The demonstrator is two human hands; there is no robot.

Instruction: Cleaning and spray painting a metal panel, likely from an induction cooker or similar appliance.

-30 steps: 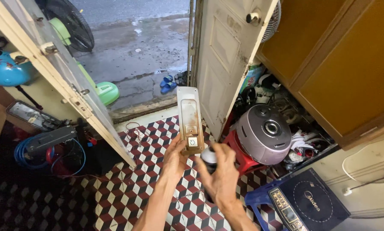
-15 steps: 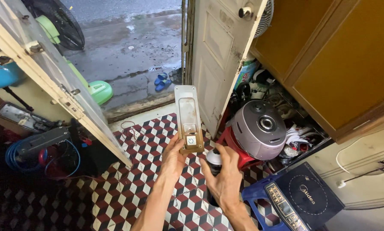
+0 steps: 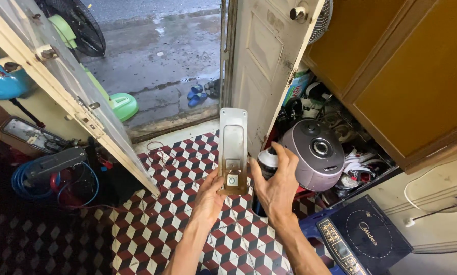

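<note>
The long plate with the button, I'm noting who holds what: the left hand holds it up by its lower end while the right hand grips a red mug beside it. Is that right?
Not quite. In the head view the left hand does hold the long plate by its lower end, but the right hand grips a dark spray can with a pale top, not a red mug.

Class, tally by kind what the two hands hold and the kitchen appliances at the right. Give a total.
Long control panels, in left hand: 1
Spray cans, in right hand: 1
Rice cookers: 1
Induction cooktops: 1
Total: 4
</note>
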